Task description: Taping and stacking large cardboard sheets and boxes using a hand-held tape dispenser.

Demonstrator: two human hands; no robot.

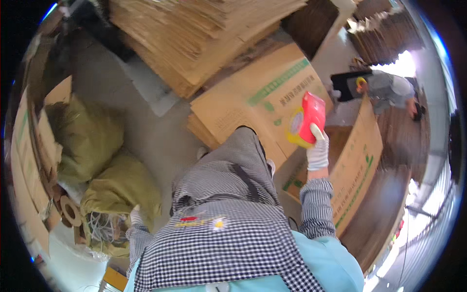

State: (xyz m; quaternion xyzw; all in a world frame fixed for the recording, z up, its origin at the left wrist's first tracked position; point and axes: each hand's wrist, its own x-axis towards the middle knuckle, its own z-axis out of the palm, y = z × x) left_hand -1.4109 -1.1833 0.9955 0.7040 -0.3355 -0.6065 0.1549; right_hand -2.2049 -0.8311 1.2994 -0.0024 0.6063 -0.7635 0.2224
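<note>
My right hand [318, 150], in a white glove, is closed on a red tape dispenser [315, 113] loaded with a yellow roll of tape. It is raised above the near end of an open cardboard box [361, 163] on the right. Flat printed cardboard sheets [233, 109] lie beyond the dispenser. At my left side, my left hand [135, 214] hangs close to an olive sack [121, 187] with clear plastic scraps in its mouth. Its fingers are small and blurred, and whether it touches the sack I cannot tell.
A tall stack of flattened cardboard [194, 44] stands ahead. Another full olive sack [90, 138], a cardboard tube core [70, 210] and upright cardboard [29, 160] line the left. A co-worker [389, 90] holding a yellow tape roll is at the far right, near more stacked cardboard [386, 39].
</note>
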